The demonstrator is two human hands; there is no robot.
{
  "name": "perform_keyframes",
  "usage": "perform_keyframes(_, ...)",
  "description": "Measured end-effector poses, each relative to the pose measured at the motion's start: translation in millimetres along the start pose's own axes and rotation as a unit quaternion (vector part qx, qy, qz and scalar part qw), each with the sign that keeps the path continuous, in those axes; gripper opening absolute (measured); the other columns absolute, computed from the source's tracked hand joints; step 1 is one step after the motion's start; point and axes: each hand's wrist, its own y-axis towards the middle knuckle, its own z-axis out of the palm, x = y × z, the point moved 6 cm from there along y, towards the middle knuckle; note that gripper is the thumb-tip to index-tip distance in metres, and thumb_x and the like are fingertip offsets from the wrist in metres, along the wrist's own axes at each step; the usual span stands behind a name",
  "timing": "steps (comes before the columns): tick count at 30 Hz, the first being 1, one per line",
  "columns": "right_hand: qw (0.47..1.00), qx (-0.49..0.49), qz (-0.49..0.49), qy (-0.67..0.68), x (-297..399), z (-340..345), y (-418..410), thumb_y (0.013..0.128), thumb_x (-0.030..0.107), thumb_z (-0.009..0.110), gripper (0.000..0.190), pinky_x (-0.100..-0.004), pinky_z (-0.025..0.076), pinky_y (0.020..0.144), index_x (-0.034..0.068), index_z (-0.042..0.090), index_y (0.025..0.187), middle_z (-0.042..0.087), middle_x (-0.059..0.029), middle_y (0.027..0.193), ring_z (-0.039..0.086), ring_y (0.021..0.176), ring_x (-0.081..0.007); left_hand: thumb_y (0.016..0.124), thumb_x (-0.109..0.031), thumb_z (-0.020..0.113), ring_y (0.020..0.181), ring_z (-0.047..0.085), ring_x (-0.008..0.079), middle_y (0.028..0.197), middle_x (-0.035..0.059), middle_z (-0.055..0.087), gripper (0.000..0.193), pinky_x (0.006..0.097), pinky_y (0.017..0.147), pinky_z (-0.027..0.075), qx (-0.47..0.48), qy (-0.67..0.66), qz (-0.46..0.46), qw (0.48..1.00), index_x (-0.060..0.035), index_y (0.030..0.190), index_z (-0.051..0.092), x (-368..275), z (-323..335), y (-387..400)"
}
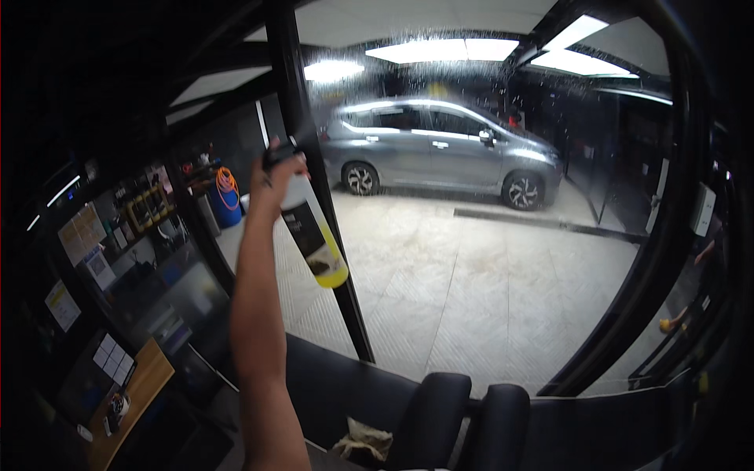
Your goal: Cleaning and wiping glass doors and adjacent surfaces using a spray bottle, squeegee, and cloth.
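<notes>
My left hand (285,175) is raised and wrapped around the neck of a trigger spray bottle (313,238) with a black head. Yellow liquid fills the bottom of the translucent bottle, and a dark printed label covers part of its side. A faint mist shows by the nozzle, beside a dark window post (307,171). Droplets and wet streaks cover the upper part of the glass pane (406,73). Below, a crumpled pale cloth (366,440) lies on the black padded seat (347,385). My right hand is out of view.
Beyond the glass stands a grey car (436,147) on a light tiled floor (424,282). Two black cushions (439,406) rise at the bottom. To the left are a wooden desk (138,382), shelved bottles (144,209) and a blue barrel (225,203). Part of a person (701,282) shows at right.
</notes>
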Motion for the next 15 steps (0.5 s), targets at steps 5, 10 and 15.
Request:
perform_keyframes(5, 0.998, 0.055, 0.036, 0.008, -15.3, 36.7, -93.4, 0.069, 0.029, 0.075, 0.037, -0.0333, 0.048, 0.057, 0.002, 0.068, 0.092, 0.064, -0.0075, 0.068, 0.061, 0.064, -0.0180, 0.078, -0.013, 0.062, 0.070, 0.060, 0.0121, 0.075, 0.0054, 0.060, 0.047, 0.0255, 0.072, 0.049, 0.029, 0.016, 0.013, 0.999, 0.0086, 0.116, 0.047, 148.0, -3.7, -97.8)
perform_keyframes(10, 0.992, 0.034, 0.120, 0.036, -13.7, 79.4, -245.4, 0.068, 0.029, 0.076, 0.037, -0.0331, 0.048, 0.057, 0.002, 0.068, 0.091, 0.064, -0.0071, 0.067, 0.061, 0.063, -0.0178, 0.073, -0.012, 0.064, 0.063, 0.058, 0.0131, 0.072, 0.0046, 0.058, 0.066, 0.0253, 0.061, 0.049, 0.040, 0.087, -0.101, 0.990, 0.0112, 0.129, 0.038, 251.0, 36.7, -174.8)
perform_keyframes(15, 0.709, -0.182, 0.537, 0.420, 12.6, 113.5, -334.6, 0.078, 0.004, 0.062, 0.012, -0.0360, 0.040, 0.038, -0.005, 0.064, 0.070, 0.055, -0.0127, 0.053, 0.054, 0.042, -0.0219, 0.073, -0.010, 0.065, 0.063, 0.058, 0.0126, 0.077, 0.0069, 0.061, 0.074, 0.0249, 0.061, 0.050, 0.080, 0.076, -0.122, 0.986, 0.0064, 0.137, 0.032, 263.6, 131.7, -254.5)
